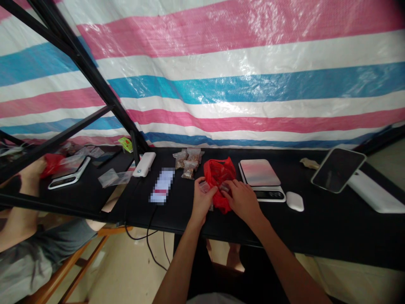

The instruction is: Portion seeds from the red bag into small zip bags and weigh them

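A crumpled red plastic bag (pixel 223 169) stands open on the black table in front of me. My left hand (pixel 202 200) is closed at its left side, with a small clear zip bag (pixel 205 187) between thumb and fingers. From the right, my right hand (pixel 242 197) reaches to the red bag's mouth, its fingertips bent together over the contents; what they grip is too small to make out. Several small zip bags of brownish bits (pixel 190 162) lie just behind and left of the red bag. To the right sits a kitchen scale (pixel 259 173) with nothing on its plate.
A phone (pixel 163 185) with a cable and a white power bank (pixel 144 164) lie left. At right are a white case (pixel 295 201), a propped phone (pixel 338 169) and a white object (pixel 376 192). Beyond a black frame bar (pixel 85 55), another person's hand (pixel 33 171) works near a second scale (pixel 68 177).
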Available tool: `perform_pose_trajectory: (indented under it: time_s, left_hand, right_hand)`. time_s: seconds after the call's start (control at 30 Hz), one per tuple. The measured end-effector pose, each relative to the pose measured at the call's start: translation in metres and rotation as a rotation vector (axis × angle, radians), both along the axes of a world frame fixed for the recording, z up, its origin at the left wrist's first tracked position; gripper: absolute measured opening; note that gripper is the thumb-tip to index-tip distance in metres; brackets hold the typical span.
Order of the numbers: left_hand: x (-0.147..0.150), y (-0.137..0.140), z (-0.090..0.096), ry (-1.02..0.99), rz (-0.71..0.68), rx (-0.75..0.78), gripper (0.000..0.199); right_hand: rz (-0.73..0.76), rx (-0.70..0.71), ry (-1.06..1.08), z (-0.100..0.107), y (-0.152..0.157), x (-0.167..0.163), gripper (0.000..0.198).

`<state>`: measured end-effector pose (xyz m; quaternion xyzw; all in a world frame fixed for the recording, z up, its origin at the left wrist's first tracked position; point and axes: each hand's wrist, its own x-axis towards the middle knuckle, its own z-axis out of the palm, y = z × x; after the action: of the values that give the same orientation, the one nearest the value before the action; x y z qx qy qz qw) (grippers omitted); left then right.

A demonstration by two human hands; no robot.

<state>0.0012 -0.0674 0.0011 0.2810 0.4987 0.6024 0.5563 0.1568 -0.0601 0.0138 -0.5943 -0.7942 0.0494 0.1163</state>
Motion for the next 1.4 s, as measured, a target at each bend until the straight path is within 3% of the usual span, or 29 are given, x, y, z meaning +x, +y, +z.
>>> perform_pose_trajectory:
  time_s: [0.1, 0.33, 0.63, 0.8, 0.97, 1.07, 1.23, 1.4]
  left_hand:
    - [0.001, 0.002, 0.002, 0.009, -0.034, 0.022, 0.06]
    - [0.004, 0.006, -0.006, 0.12, 0.031, 0.126, 0.051]
    - [0.006, 0.004, -0.016, 0.09, 0.053, 0.093, 0.052]
    - [0.004, 0.006, -0.016, 0.141, 0.042, 0.089, 0.049]
    - [-0.004, 0.002, -0.014, 0.478, 0.183, 0.223, 0.045]
    - [-0.011, -0.006, -0.01, 0.709, 0.269, 0.192, 0.049]
    - [-0.017, -0.014, -0.003, 0.999, 0.152, 0.22, 0.044]
    - [-0.013, -0.015, -0.002, 1.103, 0.03, 0.321, 0.031]
  right_hand:
    - [-0.036, 0.005, 0.008, -0.004, -0.001, 0.0, 0.027]
    - [-0.071, 0.019, 0.056, -0.001, -0.004, -0.001, 0.03]
    - [0.018, 0.013, 0.08, 0.001, -0.005, -0.002, 0.035]
    - [-0.026, 0.02, 0.143, -0.004, -0.004, -0.005, 0.031]
    - [-0.075, 0.025, 0.26, -0.007, -0.001, 0.003, 0.033]
    - [-0.09, 0.028, 0.341, -0.001, 0.001, 0.011, 0.036]
    - [0.033, -0.012, 0.629, 0.023, -0.004, 0.013, 0.041]
    - [0.206, 0.036, 0.512, 0.046, -0.014, -0.002, 0.032]
